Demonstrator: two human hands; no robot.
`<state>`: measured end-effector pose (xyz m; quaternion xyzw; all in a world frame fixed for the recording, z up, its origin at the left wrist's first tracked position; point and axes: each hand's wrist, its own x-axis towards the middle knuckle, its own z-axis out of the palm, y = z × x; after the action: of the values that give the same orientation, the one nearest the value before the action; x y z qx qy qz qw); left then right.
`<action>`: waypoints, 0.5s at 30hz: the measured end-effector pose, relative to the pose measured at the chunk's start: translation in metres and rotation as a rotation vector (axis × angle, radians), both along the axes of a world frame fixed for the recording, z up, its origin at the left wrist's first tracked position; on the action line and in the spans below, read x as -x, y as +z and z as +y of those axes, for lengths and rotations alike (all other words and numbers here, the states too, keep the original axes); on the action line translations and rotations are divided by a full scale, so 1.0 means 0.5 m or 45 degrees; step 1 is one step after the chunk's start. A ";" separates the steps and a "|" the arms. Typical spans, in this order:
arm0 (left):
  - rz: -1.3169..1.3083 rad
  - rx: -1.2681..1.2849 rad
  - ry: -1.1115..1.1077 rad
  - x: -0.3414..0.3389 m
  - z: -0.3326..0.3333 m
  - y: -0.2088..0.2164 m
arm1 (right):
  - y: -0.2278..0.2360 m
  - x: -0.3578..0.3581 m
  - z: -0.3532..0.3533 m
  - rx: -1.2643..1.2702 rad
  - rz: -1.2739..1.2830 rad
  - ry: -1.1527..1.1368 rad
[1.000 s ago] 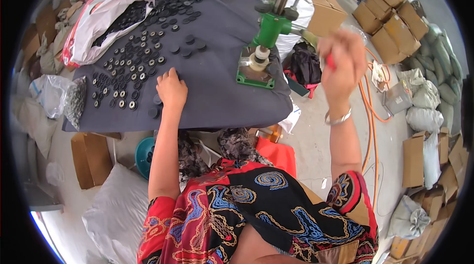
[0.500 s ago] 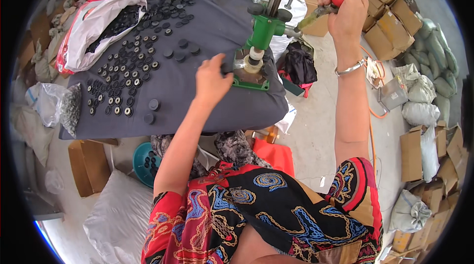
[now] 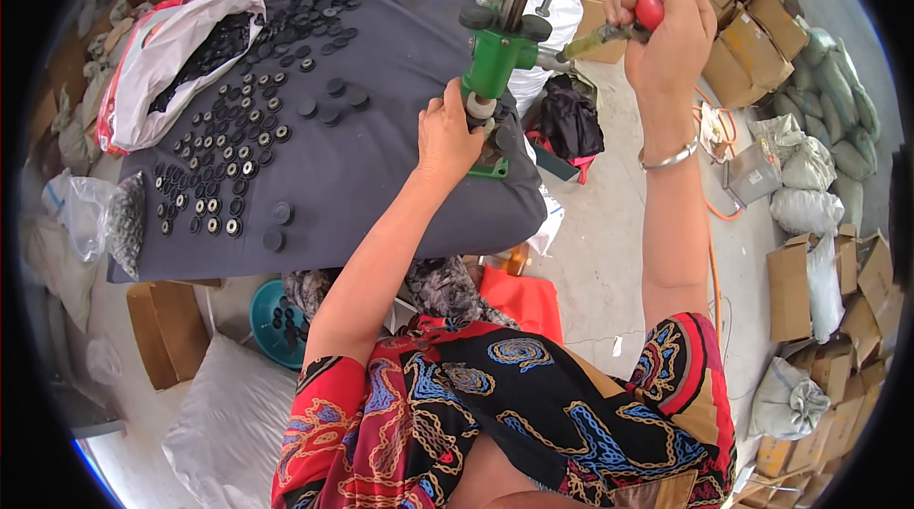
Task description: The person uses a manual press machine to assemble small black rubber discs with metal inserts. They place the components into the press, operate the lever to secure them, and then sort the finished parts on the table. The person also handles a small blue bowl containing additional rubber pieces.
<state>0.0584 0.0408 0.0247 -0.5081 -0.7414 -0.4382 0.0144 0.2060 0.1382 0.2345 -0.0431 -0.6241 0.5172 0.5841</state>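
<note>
A green hand-lever press (image 3: 495, 66) stands at the right end of the cloth-covered table. My left hand (image 3: 447, 136) is in at the press, fingers curled beside the ram's lower tip (image 3: 480, 106). It covers most of the press base, and whatever its fingertips pinch is hidden. Raised to the right, my right hand (image 3: 669, 28) is wrapped round the lever (image 3: 595, 40), whose red knob (image 3: 649, 8) shows between thumb and fingers. Several black round caps (image 3: 329, 117) lie left of the press. Beyond them spread many black discs with metal rings (image 3: 231, 153).
A white bag (image 3: 152, 80) of black parts lies open at the table's left. A clear bag (image 3: 124, 223) of small pieces rests on the left edge. Below are a teal basin (image 3: 271, 333) and a brown carton (image 3: 167, 333). Boxes (image 3: 752, 57) and sacks (image 3: 804, 214) line the right side.
My left hand has moved right, from beside the press base to under the ram. The dark piece at its fingertips is now out of sight. My right hand keeps its hold on the raised lever.
</note>
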 end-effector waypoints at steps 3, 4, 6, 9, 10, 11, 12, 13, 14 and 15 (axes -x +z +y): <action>-0.066 -0.050 0.019 -0.001 0.007 -0.016 | -0.028 -0.016 -0.041 -0.091 0.001 0.003; -0.084 -0.067 0.026 0.000 0.008 -0.018 | -0.038 -0.020 -0.056 -0.121 0.001 -0.013; -0.105 -0.048 0.030 0.003 0.008 -0.020 | -0.073 -0.034 -0.077 -0.207 0.001 -0.048; -0.146 -0.076 0.018 0.003 -0.007 -0.015 | -0.169 -0.064 -0.115 -0.391 0.007 -0.087; -0.159 -0.097 0.012 0.003 -0.017 -0.012 | -0.220 -0.078 -0.129 -0.468 -0.031 -0.152; -0.144 -0.094 0.009 0.007 -0.035 -0.013 | -0.268 -0.091 -0.138 -0.775 -0.149 -0.187; -0.130 -0.095 0.017 0.011 -0.058 -0.015 | -0.291 -0.094 -0.143 -1.085 -0.263 -0.210; -0.116 -0.097 0.029 0.013 -0.076 -0.016 | -0.304 -0.094 -0.137 -1.012 -0.199 -0.175; -0.101 -0.138 0.032 0.014 -0.088 -0.013 | -0.313 -0.093 -0.132 -0.937 -0.135 -0.135; -0.084 -0.143 0.046 0.014 -0.126 -0.016 | -0.326 -0.091 -0.148 -0.826 -0.072 -0.083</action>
<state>0.0515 -0.0219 0.0169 -0.4781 -0.7248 -0.4954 0.0264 0.2516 0.0640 0.0715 0.1110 -0.7706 0.2710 0.5661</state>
